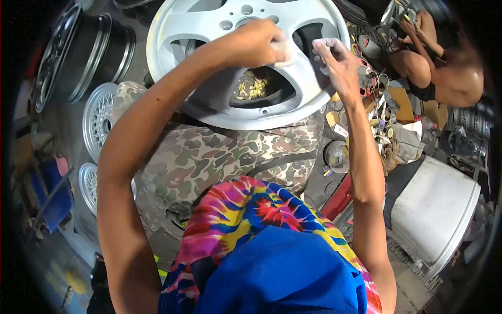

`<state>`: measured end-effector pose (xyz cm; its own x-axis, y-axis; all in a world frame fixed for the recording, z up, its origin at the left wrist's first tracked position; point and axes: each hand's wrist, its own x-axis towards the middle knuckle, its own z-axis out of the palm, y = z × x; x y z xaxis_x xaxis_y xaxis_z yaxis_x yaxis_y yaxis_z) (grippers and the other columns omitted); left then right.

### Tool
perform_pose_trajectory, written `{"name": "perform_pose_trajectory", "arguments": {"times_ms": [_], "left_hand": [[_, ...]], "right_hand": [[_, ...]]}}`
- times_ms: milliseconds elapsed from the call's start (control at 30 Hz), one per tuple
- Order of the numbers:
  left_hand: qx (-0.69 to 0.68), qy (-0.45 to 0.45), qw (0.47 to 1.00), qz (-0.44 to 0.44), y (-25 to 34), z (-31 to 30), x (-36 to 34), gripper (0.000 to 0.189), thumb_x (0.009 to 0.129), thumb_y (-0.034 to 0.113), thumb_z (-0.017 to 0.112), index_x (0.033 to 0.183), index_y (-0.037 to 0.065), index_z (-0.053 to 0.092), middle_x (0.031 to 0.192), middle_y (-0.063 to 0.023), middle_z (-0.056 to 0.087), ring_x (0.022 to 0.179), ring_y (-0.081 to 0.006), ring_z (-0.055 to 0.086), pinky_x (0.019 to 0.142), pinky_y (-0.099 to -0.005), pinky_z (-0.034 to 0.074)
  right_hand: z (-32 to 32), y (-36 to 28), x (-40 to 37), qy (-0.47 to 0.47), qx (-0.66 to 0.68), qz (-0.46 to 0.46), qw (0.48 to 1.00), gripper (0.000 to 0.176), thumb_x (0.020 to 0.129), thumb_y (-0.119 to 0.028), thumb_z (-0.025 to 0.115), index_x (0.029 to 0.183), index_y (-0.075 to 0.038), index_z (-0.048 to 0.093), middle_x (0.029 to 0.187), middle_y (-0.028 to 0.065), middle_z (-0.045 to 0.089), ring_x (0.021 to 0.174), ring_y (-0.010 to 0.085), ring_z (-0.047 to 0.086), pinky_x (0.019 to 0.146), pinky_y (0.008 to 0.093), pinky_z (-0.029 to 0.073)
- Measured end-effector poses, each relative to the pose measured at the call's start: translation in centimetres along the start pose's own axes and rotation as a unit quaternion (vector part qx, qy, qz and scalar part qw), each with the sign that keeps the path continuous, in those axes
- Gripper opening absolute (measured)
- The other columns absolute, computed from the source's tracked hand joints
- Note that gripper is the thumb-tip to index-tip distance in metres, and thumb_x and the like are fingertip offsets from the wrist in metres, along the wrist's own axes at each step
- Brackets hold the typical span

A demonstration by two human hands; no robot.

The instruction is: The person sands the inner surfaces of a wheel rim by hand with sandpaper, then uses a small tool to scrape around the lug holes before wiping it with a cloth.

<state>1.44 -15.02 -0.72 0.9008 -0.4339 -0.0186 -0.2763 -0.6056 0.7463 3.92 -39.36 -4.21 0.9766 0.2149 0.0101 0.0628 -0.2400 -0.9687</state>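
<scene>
A pale grey alloy wheel rim (327, 99) lies face up in front of me, with broad spokes and dark openings between them. Over its spokes, my left hand (264, 44) is closed, and a whitish blurred patch at its fingers is too smeared to name. My right hand (339, 65) hovers by the wheel's right edge, its fingers curled in against the thumb and whitened as if with dust. Whatever may be inside that pinch is hidden. Yellowish scraps (252, 88) show through the lower opening of the rim. Camouflage-patterned cloth (209, 157) lies under the wheel's near side.
Dark rims (86, 57) and silver mesh-faced rims (97, 120) stand at the left. Cluttered small items and a round tin (337, 156) lie to the right, near a white panel (436, 204). Another person (439, 68) crouches at the upper right.
</scene>
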Motion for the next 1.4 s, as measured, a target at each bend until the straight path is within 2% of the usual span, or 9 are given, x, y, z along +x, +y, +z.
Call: {"name": "perform_pose_trajectory", "arguments": {"times_ms": [33,200,333,500,600,767,1033,1267,1400], "left_hand": [[-0.078,-0.085,0.985,-0.125,2.0,-1.8,0.0,0.025,0.094,0.021,0.069,0.105,-0.001,0.071,0.084,-0.009,0.07,0.078,-0.012,0.066,0.066,-0.0295,0.052],[-0.443,-0.032,0.895,-0.04,0.8,1.1,-1.1,0.031,0.095,0.015,0.068,0.114,-0.009,0.065,0.098,-0.0147,0.071,0.079,-0.0169,0.071,0.071,-0.0263,0.058],[-0.291,-0.05,0.95,-0.096,-1.2,2.1,-1.6,0.026,0.096,0.018,0.066,0.112,-0.003,0.067,0.102,-0.0123,0.071,0.091,-0.0187,0.07,0.082,-0.0289,0.058],[0.007,-0.185,0.982,0.034,-2.5,4.2,-5.8,0.026,0.091,0.006,0.056,0.113,0.003,0.069,0.106,-0.018,0.068,0.108,-0.0354,0.061,0.097,-0.042,0.048],[0.04,-0.222,0.973,0.043,-2.9,6.2,-6.0,0.028,0.088,0.003,0.056,0.113,0.004,0.069,0.108,-0.0169,0.067,0.11,-0.034,0.06,0.097,-0.0429,0.048],[0.032,-0.192,0.978,0.078,-2.7,6.9,-5.7,0.027,0.085,-0.002,0.054,0.108,0.002,0.068,0.106,-0.0191,0.066,0.102,-0.0394,0.063,0.089,-0.0468,0.05],[0.053,-0.179,0.978,0.092,-2.1,7.2,-5.1,0.024,0.081,-0.005,0.054,0.1,0.0,0.067,0.098,-0.0208,0.066,0.095,-0.0399,0.065,0.084,-0.0482,0.05],[0.185,-0.256,0.946,0.076,-3.1,7.1,-4.6,0.022,0.079,-0.004,0.056,0.097,-0.001,0.067,0.095,-0.0212,0.066,0.099,-0.0382,0.064,0.084,-0.0468,0.051],[0.145,-0.137,0.974,0.111,-2.2,5.9,-4.6,0.018,0.081,-0.002,0.057,0.097,0.001,0.066,0.092,-0.0195,0.064,0.096,-0.0373,0.063,0.083,-0.0466,0.05]], "right_hand": [[0.1,-1.3,-1.0,-0.028,-0.015,0.013,0.999,0.026,0.094,-0.029,0.072,0.103,-0.004,0.071,0.09,-0.001,0.07,0.079,0.0064,0.061,0.068,0.0223,0.048],[1.3,-3.1,-3.2,-0.115,0.135,0.024,0.984,0.02,0.095,-0.016,0.07,0.107,-0.001,0.067,0.1,0.0052,0.071,0.083,0.0107,0.065,0.075,0.0263,0.055],[0.6,-3.4,-3.4,-0.108,0.095,0.054,0.988,0.018,0.096,-0.013,0.068,0.104,0.0,0.061,0.097,0.0083,0.07,0.083,0.0126,0.068,0.073,0.0266,0.055],[-1.5,-3.8,-4.1,-0.136,0.024,0.111,0.984,0.011,0.096,-0.005,0.062,0.092,0.0,0.053,0.098,0.01,0.07,0.087,0.015,0.07,0.075,0.0263,0.055],[-1.5,-3.9,-4.9,-0.196,-0.12,-0.017,0.973,0.011,0.092,-0.004,0.064,0.089,-0.002,0.054,0.099,0.0081,0.07,0.091,0.0137,0.067,0.078,0.0286,0.054],[-1.9,-6.4,-5.6,-0.196,-0.344,-0.084,0.914,0.032,0.073,-0.005,0.072,0.101,0.001,0.057,0.093,0.0176,0.059,0.083,0.0428,0.056,0.078,0.0409,0.051],[-3.4,-4.0,-7.4,-0.208,-0.453,-0.197,0.844,0.037,0.077,-0.011,0.074,0.111,0.001,0.064,0.111,0.0199,0.064,0.106,0.039,0.055,0.093,0.0448,0.048],[-3.0,-4.5,-7.0,-0.249,-0.455,-0.174,0.837,0.035,0.079,-0.007,0.071,0.112,0.001,0.064,0.107,0.0209,0.059,0.1,0.0397,0.055,0.09,0.0478,0.047],[-2.7,-4.3,-7.1,-0.228,-0.443,-0.229,0.836,0.036,0.079,-0.005,0.069,0.115,-0.001,0.063,0.103,0.0217,0.057,0.096,0.0406,0.055,0.087,0.0486,0.047]]}}
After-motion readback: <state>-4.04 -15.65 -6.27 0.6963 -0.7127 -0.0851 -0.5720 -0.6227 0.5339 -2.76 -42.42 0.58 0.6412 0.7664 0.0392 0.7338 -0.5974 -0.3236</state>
